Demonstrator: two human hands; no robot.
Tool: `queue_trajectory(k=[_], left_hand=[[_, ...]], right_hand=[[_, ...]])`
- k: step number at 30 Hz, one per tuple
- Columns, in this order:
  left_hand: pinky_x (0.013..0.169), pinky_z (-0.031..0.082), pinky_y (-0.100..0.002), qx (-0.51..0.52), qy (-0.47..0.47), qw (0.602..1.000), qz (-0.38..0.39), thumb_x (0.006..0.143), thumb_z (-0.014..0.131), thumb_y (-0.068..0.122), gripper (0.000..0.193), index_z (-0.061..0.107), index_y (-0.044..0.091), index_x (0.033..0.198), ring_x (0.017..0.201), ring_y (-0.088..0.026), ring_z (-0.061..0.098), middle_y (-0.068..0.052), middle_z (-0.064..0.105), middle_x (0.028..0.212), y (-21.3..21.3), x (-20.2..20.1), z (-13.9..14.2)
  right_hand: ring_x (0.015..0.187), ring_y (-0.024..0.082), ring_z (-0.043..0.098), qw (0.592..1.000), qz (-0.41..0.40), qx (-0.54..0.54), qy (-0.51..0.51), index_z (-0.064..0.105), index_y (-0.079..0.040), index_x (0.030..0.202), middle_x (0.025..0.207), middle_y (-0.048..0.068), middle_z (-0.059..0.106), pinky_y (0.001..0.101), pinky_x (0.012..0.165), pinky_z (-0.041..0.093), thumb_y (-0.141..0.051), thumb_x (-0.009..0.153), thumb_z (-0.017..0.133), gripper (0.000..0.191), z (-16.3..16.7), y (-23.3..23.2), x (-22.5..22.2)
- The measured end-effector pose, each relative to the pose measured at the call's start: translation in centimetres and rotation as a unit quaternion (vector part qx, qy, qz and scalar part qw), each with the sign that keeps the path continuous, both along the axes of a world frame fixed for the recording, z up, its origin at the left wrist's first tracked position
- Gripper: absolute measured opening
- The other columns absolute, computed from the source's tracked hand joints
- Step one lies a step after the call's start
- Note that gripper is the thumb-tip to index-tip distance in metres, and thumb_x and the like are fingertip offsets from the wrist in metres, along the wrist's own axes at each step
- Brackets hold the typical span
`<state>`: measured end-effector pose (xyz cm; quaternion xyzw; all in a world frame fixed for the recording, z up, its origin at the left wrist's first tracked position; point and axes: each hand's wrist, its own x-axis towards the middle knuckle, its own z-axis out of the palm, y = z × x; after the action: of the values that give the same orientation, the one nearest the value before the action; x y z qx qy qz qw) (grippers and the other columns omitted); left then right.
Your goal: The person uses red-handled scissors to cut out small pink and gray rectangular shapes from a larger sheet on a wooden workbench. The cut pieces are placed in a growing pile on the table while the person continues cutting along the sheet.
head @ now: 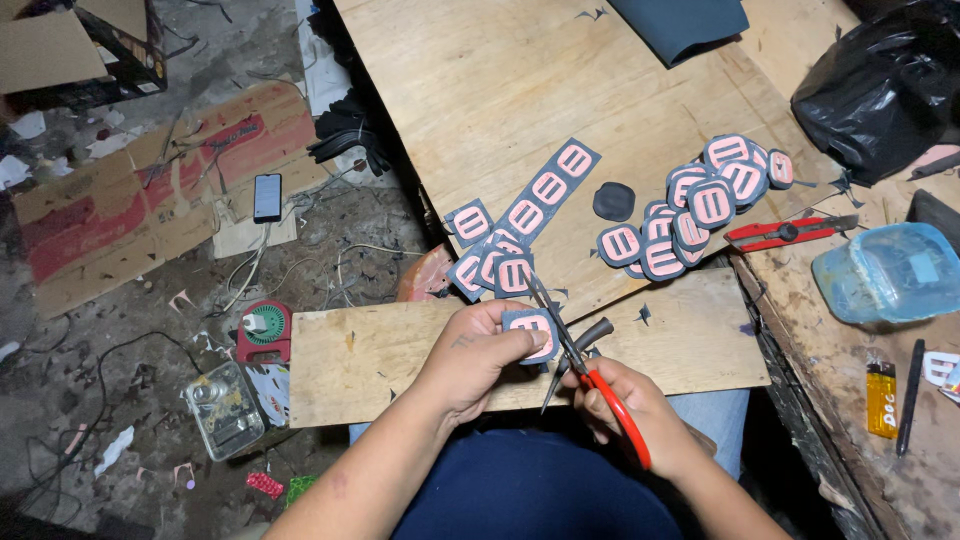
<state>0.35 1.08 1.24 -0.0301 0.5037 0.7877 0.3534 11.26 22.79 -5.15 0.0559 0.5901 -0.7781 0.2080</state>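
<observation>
My left hand (478, 352) pinches a small dark patch with a pink rounded-square print (532, 329) over a plywood board (400, 360) on my lap. My right hand (628, 410) grips red-handled scissors (590, 375), whose open blades reach the patch's right edge. Just beyond lies a dark strip of uncut pink-printed patches (548, 188) and a few cut squares (490, 265). A pile of trimmed rounded patches (695, 205) lies farther right on the plywood table (480, 90).
A red utility knife (780, 233), a blue plastic box (890, 270), a yellow lighter (881, 398) and a black pen (909, 395) lie at right. A black bag (885, 85) is at top right. A phone (267, 196), cardboard and cables litter the floor.
</observation>
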Motion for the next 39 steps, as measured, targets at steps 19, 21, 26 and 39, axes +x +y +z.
queue_trajectory(k=[19,21,26,39], left_hand=[[0.067,0.05,-0.024,-0.013,-0.012,0.999,0.034,0.09,0.065,0.005,0.017,0.07,0.0,0.106,0.074,-0.011,0.063,-0.005,0.072,0.09,-0.6,-0.6,-0.5],[0.068,0.051,-0.025,-0.02,-0.009,0.999,0.048,0.088,0.065,0.002,0.022,0.067,0.002,0.11,0.076,-0.011,0.064,-0.005,0.072,0.093,-0.5,-0.6,-0.4],[0.084,0.056,-0.028,0.036,0.004,0.998,0.043,0.086,0.061,-0.005,0.031,0.065,-0.004,0.117,0.089,-0.014,0.07,-0.01,0.075,0.102,-0.2,-0.2,-0.4],[0.088,0.055,-0.027,0.026,0.002,0.999,0.023,0.088,0.062,-0.004,0.028,0.068,-0.006,0.116,0.092,-0.014,0.071,-0.01,0.075,0.104,0.0,0.3,-1.7]], right_hand=[[0.046,0.011,0.052,0.996,-0.023,0.055,-0.07,0.07,0.0,0.108,0.066,0.003,0.06,0.025,0.043,0.043,-0.022,0.091,0.068,0.028,-0.5,0.6,0.6],[0.045,0.011,0.051,0.995,-0.037,0.057,-0.072,0.069,0.001,0.107,0.065,0.002,0.059,0.025,0.042,0.042,-0.023,0.092,0.068,0.028,-0.5,0.4,0.7],[0.059,0.011,0.057,0.998,-0.018,0.05,-0.014,0.064,0.001,0.116,0.076,0.004,0.061,0.0253,0.055,0.049,-0.031,0.093,0.064,0.039,-0.4,0.2,0.4],[0.053,0.011,0.054,0.998,-0.033,0.048,-0.04,0.067,0.001,0.111,0.071,0.003,0.06,0.0259,0.048,0.046,-0.034,0.091,0.066,0.04,-0.5,-0.4,0.4]])
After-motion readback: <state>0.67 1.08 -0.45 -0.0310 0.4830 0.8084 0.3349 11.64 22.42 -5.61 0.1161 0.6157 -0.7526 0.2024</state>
